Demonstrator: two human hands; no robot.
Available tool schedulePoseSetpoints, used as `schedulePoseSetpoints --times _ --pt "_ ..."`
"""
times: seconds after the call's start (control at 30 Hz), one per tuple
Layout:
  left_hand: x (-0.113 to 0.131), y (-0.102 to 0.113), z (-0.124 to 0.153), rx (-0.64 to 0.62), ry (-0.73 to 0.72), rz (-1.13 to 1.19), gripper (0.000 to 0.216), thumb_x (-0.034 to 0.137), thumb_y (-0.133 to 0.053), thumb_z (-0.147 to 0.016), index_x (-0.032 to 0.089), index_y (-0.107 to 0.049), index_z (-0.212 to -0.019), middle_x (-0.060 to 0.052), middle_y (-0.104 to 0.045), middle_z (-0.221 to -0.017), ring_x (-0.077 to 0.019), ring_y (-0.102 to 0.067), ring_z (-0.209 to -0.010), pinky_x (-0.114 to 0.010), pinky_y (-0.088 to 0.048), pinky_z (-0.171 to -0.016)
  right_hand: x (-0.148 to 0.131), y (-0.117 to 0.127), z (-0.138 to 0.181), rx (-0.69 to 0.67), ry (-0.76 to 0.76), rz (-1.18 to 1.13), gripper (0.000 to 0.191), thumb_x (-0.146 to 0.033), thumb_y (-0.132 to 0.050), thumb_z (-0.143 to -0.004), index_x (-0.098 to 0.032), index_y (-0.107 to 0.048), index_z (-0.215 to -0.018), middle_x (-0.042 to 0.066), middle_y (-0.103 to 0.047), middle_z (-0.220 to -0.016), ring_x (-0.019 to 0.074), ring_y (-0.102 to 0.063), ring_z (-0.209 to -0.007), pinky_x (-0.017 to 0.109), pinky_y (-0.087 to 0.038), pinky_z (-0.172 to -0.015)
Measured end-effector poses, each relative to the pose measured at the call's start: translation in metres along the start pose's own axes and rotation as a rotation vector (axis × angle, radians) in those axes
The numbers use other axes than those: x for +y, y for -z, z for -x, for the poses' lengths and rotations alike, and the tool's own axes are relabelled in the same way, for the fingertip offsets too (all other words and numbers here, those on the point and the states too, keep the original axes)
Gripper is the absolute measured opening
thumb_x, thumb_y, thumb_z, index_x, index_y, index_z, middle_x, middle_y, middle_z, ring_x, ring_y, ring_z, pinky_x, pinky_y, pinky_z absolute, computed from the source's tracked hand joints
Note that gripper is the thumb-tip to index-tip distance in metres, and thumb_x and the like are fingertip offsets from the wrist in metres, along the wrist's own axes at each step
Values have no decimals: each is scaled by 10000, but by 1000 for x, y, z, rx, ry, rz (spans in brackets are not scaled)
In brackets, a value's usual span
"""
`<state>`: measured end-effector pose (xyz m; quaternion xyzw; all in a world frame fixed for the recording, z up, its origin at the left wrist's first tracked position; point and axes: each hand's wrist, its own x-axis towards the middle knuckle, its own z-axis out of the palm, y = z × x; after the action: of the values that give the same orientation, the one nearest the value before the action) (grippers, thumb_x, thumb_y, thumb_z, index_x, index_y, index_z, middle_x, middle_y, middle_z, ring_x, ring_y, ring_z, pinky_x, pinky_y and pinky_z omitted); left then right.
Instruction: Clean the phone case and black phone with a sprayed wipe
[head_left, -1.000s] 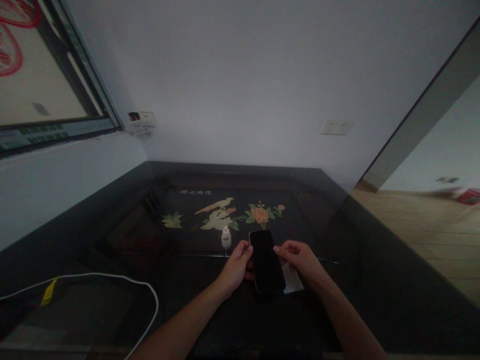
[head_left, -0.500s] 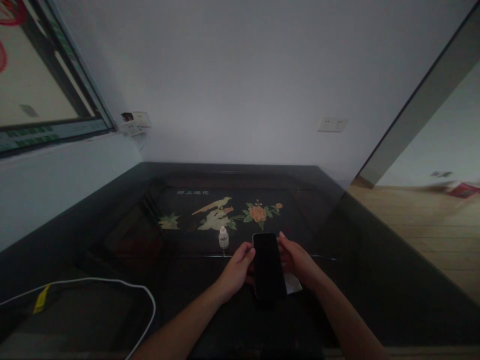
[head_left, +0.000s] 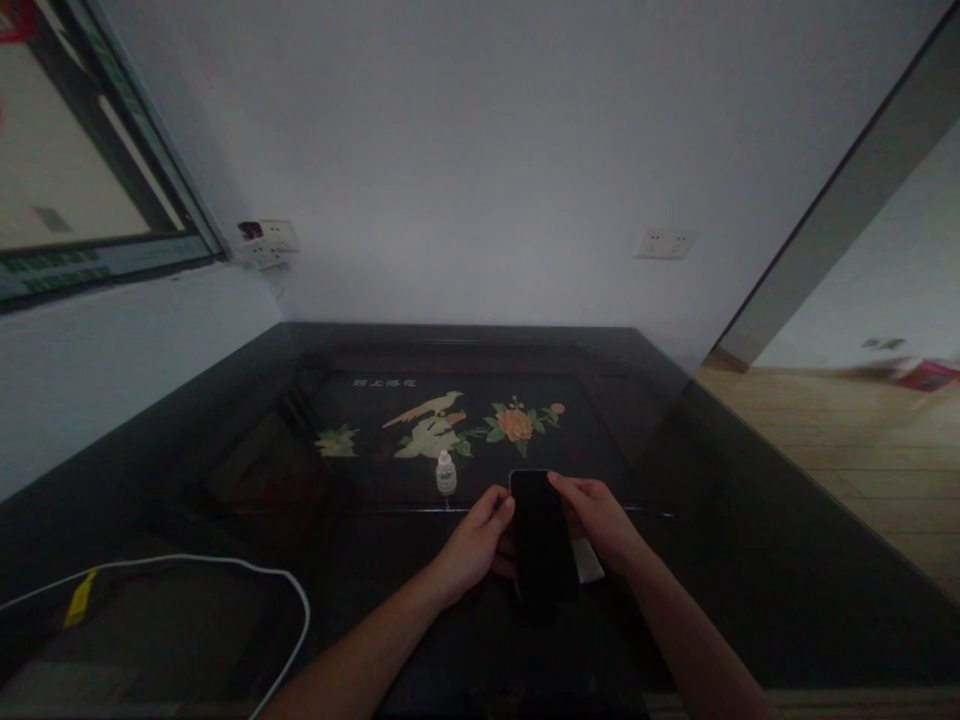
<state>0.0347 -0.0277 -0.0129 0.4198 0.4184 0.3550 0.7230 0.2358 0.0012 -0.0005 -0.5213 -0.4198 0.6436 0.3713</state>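
Note:
A black smartphone with a dark screen is held between my two hands, above the dark table. Along its left edge my left hand grips it, thumb at the side and fingers curled behind. My right hand is closed at the upper right corner, its thumb on the top of the screen side and its other fingers partly hidden behind the phone. A white sheet, perhaps paper or cloth, shows below my right hand beside the phone. Just beyond my left hand stands a small clear bottle with a white cap.
The glossy black table carries a bird-and-flower picture. A white cable with a yellow tag curves across its left side. Wall sockets sit behind; a window is at left.
My right thumb has moved left from beside the phone onto its upper right corner. The phone has shifted slightly to the right, with my left hand still holding it.

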Motion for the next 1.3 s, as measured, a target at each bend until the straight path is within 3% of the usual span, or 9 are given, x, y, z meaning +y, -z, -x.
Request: schedulePoseSetpoints --times 0.13,0.3,0.37,0.53,0.77,1.0,1.13,1.3 --pt "10 2 7 -58 90 28 560 696 -654 -825 208 -521 -1065 -8 -650 -831 -154 -671 -606 -301 -569 -559 -3 0 2 6 16 19 486 -646 -706 -835 -170 -756 -920 67 -761 -780 184 -677 -620 268 -499 -561" --pt "27 8 22 -436 238 11 645 364 -882 -737 179 -532 -1246 -155 -730 -1134 -263 -763 -952 -372 -574 -846 -1 4 1 12 55 -26 472 -638 -707 -841 -173 -736 -915 53 -751 -785 185 -678 -644 282 -515 -595" --pt "28 10 25 -497 226 13 732 277 -909 -710 198 -487 -1303 -159 -731 -1164 -270 -755 -1022 -365 -560 -885 2 4 0 7 63 -36 480 -651 -702 -842 -176 -721 -908 40 -737 -774 176 -665 -634 273 -503 -584" --pt "24 9 26 -452 200 9 729 265 -900 -727 174 -463 -1304 -179 -738 -1144 -264 -764 -990 -367 -570 -868 5 4 0 9 64 -45 501 -673 -697 -839 -196 -704 -990 17 -709 -770 151 -639 -617 251 -484 -576" --pt "30 10 27 -411 196 -29 572 289 -870 -758 151 -535 -1201 -169 -753 -1114 -239 -764 -968 -343 -569 -856 -2 0 8 -128 62 -42 486 -570 -749 -842 -247 -667 -1196 11 -730 -873 150 -654 -674 245 -484 -607" --pt "18 15 22 -375 177 20 556 280 -862 -756 160 -493 -1154 -156 -748 -1066 -231 -760 -908 -371 -576 -835 -4 1 8 -122 78 -30 492 -562 -750 -848 -217 -685 -1192 45 -757 -912 180 -699 -737 271 -529 -655" --pt "21 8 21 -299 168 46 555 310 -872 -734 157 -500 -1117 -126 -739 -994 -179 -737 -771 -318 -580 -738 -2 -1 5 -156 88 -62 473 -572 -735 -863 -184 -711 -1131 67 -768 -939 192 -721 -790 293 -549 -726" --pt "22 -4 19 -147 56 -155 756 314 -947 -610 165 -513 -1212 -39 -703 -888 -106 -641 -553 -219 -510 -498 -2 -6 3 -212 87 -76 513 -595 -733 -858 -193 -697 -1174 72 -765 -971 200 -723 -807 323 -553 -763"
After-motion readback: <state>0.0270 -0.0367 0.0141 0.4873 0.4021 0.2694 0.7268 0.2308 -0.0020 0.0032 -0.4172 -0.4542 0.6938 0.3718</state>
